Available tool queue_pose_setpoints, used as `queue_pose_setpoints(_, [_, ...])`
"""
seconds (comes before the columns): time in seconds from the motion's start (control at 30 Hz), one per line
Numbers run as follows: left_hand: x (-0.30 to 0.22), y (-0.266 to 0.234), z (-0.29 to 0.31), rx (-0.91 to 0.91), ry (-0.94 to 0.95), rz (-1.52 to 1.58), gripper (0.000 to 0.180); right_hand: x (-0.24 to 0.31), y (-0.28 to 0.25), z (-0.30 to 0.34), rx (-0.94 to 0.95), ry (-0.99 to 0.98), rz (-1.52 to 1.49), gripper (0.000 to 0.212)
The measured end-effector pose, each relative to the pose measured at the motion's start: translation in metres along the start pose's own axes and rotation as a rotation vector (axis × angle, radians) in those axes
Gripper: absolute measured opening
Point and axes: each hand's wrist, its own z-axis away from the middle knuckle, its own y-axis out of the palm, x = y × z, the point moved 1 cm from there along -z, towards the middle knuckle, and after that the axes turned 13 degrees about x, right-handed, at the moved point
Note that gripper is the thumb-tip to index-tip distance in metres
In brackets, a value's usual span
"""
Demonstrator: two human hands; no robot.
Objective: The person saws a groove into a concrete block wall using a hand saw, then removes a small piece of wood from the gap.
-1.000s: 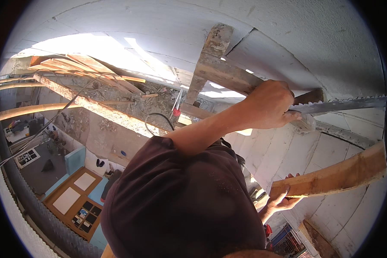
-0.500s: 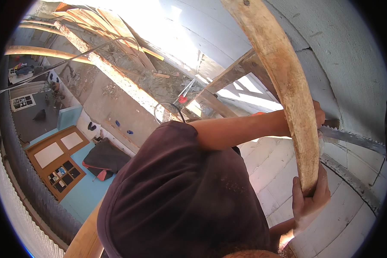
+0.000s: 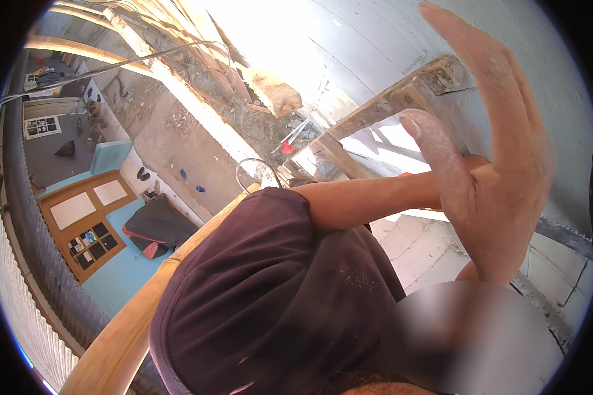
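My left arm reaches rightward from the dark sleeve, and my left hand (image 3: 476, 162) is mostly covered by my right hand. Its visible part looks curled. From beyond the hands a grey toothed saw blade (image 3: 566, 238) extends toward the right rim; where it meets my left hand is hidden now, though half a second ago it came out right beside that fist. My right hand (image 3: 504, 164) is raised close in front, fingers stretched and thumb spread, with nothing in it. Its palm looks dusty. A pale board (image 3: 273, 92) shows at the end of the lumber pile, far from both hands.
A timber frame (image 3: 389, 99) stands behind the hands against a grey wall (image 3: 362, 52). White planks (image 3: 428, 243) lie below. Long wooden poles (image 3: 138, 316) run at the left, above a lower yard with a brown door (image 3: 85, 217). Lumber (image 3: 204, 39) is heaped far off.
The long curved piece of wood has left my right hand, which has risen and opened. A pale board now shows beside the lumber pile. My left arm stays nearly in place.
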Motion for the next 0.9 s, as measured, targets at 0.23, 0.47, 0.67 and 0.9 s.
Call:
queue_pose_setpoints(0.23, [0.016, 0.011, -0.01, -0.277, 0.134, -0.079, 0.017, 0.004, -0.002, 0.092, 0.0, 0.477, -0.215, 0.044])
queue_pose_setpoints(0.47, [0.003, -0.002, -0.004, -0.057, 0.036, -0.141, 0.037, 0.033, 0.027, 0.181, -0.338, 0.723, -0.348, 0.045])
queue_pose_setpoints(0.67, [0.003, -0.011, 0.0, 0.017, 0.009, -0.133, 0.042, 0.05, 0.049, 0.233, -0.494, 1.05, -0.305, 0.046])
queue_pose_setpoints(0.9, [-0.001, -0.006, 0.001, -0.012, -0.038, -0.086, 0.042, 0.069, 0.092, 0.252, -0.491, 1.284, -0.462, 0.05])
